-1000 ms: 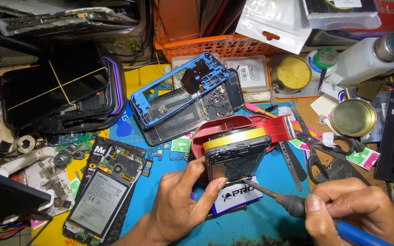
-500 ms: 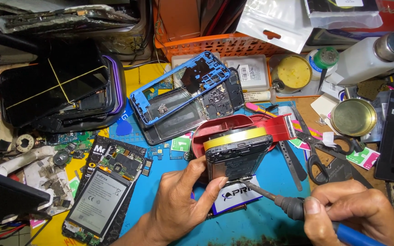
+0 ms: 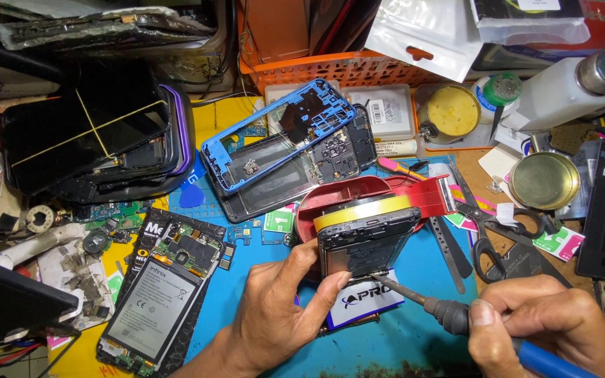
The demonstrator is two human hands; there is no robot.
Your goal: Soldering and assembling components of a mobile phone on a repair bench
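Head view: two hands [image 3: 274,318] [image 3: 547,325], one screwdriver [image 3: 449,313], perhaps three opened phones [image 3: 367,245].

A crowded workbench under bright, even light is covered by a blue work mat [image 3: 414,336], with an orange plastic basket [image 3: 344,70] standing along its far edge.

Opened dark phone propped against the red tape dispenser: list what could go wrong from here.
1. The left hand steadies the opened dark phone only at its lower edge and side, tilted against the red tape dispenser; pressure could make it slip.
2. The thin metal tip of the blue-handled tool in the right hand touches the phone's lower edge; a slip might gouge parts or jab the left thumb.
3. Black-handled scissors lie close to the right hand.
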